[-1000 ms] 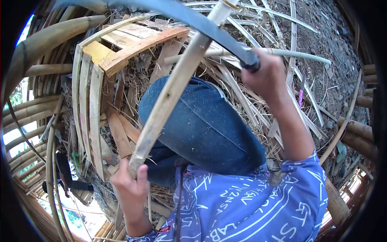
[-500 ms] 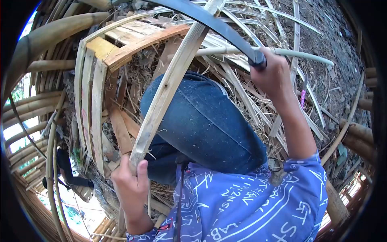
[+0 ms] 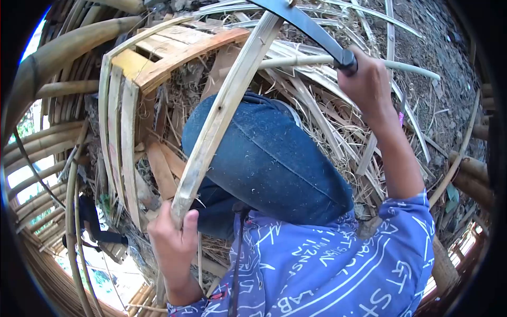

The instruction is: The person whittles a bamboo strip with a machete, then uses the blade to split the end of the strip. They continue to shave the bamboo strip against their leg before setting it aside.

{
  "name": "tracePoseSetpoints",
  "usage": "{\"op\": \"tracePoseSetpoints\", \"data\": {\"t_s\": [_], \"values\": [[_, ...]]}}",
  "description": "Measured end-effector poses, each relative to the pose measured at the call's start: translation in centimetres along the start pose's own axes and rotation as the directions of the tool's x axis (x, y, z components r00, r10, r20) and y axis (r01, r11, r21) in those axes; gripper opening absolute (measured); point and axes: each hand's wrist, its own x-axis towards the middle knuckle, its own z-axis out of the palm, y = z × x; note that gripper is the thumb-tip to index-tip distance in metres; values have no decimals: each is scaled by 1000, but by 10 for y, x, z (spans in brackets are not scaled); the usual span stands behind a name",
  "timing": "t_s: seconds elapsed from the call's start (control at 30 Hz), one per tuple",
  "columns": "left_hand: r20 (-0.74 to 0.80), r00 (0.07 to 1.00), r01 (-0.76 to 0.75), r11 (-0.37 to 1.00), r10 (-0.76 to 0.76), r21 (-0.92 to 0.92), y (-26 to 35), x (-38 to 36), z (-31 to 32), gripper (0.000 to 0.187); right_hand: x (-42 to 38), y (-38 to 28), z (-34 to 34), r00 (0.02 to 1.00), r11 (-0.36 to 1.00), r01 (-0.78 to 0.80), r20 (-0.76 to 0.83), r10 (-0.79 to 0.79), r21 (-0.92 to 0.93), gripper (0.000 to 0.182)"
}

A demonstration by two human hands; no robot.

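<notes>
A long pale wooden strip (image 3: 221, 108) slants up across my raised knee in dark blue trousers. My left hand (image 3: 174, 235) is closed round its lower end, thumb along the side. My right hand (image 3: 369, 79) grips the dark handle of a curved metal blade (image 3: 311, 30) near the top of the view. The blade lies across the strip's upper end, which is partly hidden behind it or cut off by the frame.
A slatted wooden crate (image 3: 153, 68) stands left of my knee. Split strips and shavings (image 3: 327, 121) litter the ground beyond and right of it. Bamboo poles (image 3: 74, 42) line the left edge; a dark-clothed person (image 3: 95, 222) is partly visible at lower left.
My right hand and the blade have moved a little to the right and upward. The view has shifted slightly; my left hand still holds the strip.
</notes>
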Motion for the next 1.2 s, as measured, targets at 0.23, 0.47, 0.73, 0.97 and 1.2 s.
{"op": "tracePoseSetpoints", "data": {"t_s": [0.23,0.47,0.73,0.97,1.2], "values": [[37,998,51,998,-50,-47,-9,-4,-1,45,2,21,9,998,996,3,-65,-9,-90,9],[33,998,56,994,-53,-89,-24,-17,1,53,8,29,8,994,994,-106,11,106,15,18],[29,998,66,993,-64,-101,-22,-25,-3,55,13,26,7,992,1000,-7,-129,6,-7,9],[-8,998,67,997,-67,-27,-29,-24,-3,60,3,27,5,999,999,34,-4,-34,-8,8],[-41,999,14,1000,-15,-20,-36,-23,4,62,-2,9,-13,999,991,51,-11,-50,126,13]]}}
